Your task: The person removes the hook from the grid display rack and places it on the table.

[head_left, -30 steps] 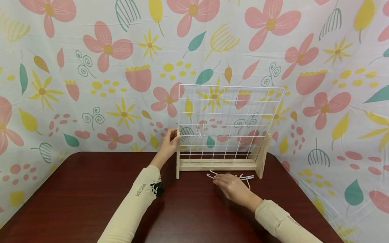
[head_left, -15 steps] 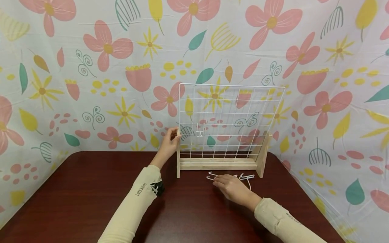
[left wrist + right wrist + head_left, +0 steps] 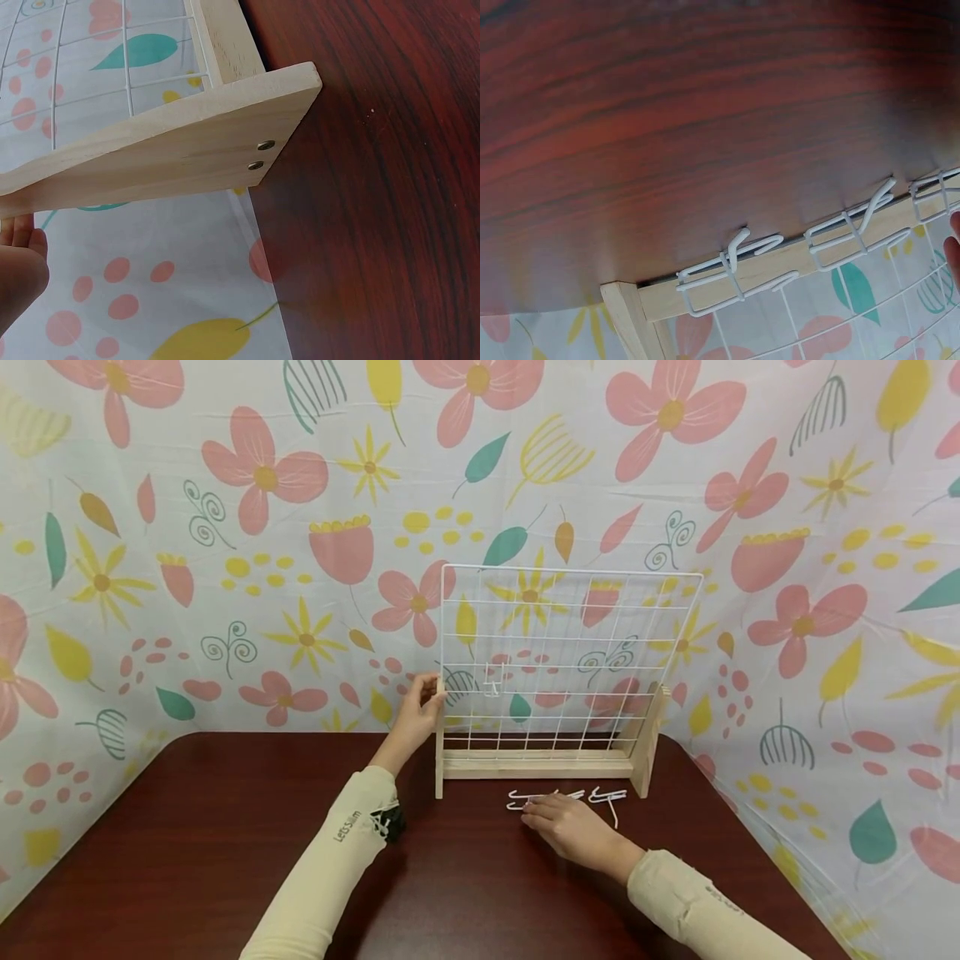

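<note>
A white wire grid panel point(image 3: 570, 647) stands upright in a pale wooden stand point(image 3: 536, 768) on the dark red-brown table. My left hand point(image 3: 415, 717) grips the top of the stand's left side board point(image 3: 172, 157), thumb in front. Beside the stand's front rail, my right hand point(image 3: 573, 835) pinches a white wire hook point(image 3: 517, 800) close over the table, its prongs poking out past the fingertips. Only the fingertips point(image 3: 954, 247) show in the right wrist view. Two more white wire hooks point(image 3: 847, 229) point(image 3: 731, 274) lie in a row beside it.
Another white wire hook point(image 3: 492, 681) hangs on the grid's left part. Behind the table point(image 3: 225, 860) hangs a flower-patterned cloth point(image 3: 300, 552). The stand's right side board point(image 3: 648, 743) rises near the table's right edge.
The wire hook at my right fingers has tipped lower and shifted slightly left, and its prongs lie flatter. My right hand has moved slightly with it; the left hand stays in place.
</note>
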A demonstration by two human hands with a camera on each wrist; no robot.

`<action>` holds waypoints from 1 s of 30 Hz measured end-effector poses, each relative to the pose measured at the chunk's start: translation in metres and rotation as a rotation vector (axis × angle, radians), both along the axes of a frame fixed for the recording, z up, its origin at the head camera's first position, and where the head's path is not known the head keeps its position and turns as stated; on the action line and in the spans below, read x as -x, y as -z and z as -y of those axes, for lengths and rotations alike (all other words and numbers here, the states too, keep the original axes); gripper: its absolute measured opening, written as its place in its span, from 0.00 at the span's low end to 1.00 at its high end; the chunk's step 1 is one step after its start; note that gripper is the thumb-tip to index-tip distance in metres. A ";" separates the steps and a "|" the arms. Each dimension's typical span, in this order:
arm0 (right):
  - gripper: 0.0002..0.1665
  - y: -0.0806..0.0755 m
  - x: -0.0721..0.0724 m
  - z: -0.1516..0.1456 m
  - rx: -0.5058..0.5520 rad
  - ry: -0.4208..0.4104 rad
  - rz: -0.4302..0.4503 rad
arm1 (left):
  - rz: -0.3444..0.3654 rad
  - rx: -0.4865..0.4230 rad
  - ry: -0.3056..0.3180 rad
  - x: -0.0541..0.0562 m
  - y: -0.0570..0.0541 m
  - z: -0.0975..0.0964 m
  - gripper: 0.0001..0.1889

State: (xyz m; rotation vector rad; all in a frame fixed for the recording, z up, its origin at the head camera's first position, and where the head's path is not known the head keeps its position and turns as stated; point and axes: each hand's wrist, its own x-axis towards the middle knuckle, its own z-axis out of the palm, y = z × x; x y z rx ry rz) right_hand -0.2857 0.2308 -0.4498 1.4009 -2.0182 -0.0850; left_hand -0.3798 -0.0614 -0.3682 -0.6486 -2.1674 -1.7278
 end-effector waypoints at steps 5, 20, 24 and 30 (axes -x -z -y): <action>0.11 0.002 -0.003 0.001 -0.038 -0.007 -0.004 | 0.005 0.011 -0.004 0.001 0.002 0.000 0.20; 0.14 0.003 -0.012 -0.001 -0.118 0.051 -0.028 | -0.005 -0.010 -0.002 -0.001 0.000 -0.001 0.20; 0.12 0.005 -0.014 -0.001 -0.118 0.053 -0.042 | 0.016 -0.013 0.020 -0.008 -0.006 0.000 0.20; 0.12 0.006 -0.012 0.002 -0.130 0.068 -0.056 | 0.010 -0.018 0.015 0.000 0.000 0.000 0.20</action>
